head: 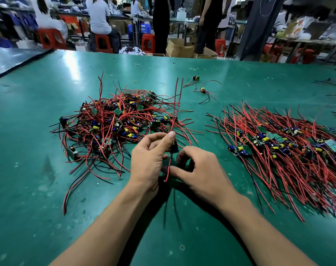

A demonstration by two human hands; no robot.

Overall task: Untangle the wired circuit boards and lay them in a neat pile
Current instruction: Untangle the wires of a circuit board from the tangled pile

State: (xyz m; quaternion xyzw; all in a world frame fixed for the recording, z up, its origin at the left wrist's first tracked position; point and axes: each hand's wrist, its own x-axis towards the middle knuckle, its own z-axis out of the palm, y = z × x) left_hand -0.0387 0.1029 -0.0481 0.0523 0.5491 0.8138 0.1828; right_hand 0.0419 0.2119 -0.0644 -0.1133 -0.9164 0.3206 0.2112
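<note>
On the table [48, 189], two board piles [113, 121]

Green across table [48, 189], with pale glare streaks and dull grey scuffs.
In grip: blue-black board [174, 147]; red wires [177, 104] above it, one more red end below.
Left of grip, tangle [105, 143]: red and black strands, green boards [117, 111], blue and yellow capacitors [95, 128].
Right of grip, pile [278, 169]: same red, black, green, blue and yellow, red foremost.
Beyond grip: near stray [202, 90] and far stray [195, 78], both red and black with yellow spots; yellow band [134, 81].
Far beyond: red stools [148, 42], blue crate [142, 28], brown cartons [177, 48].
</note>
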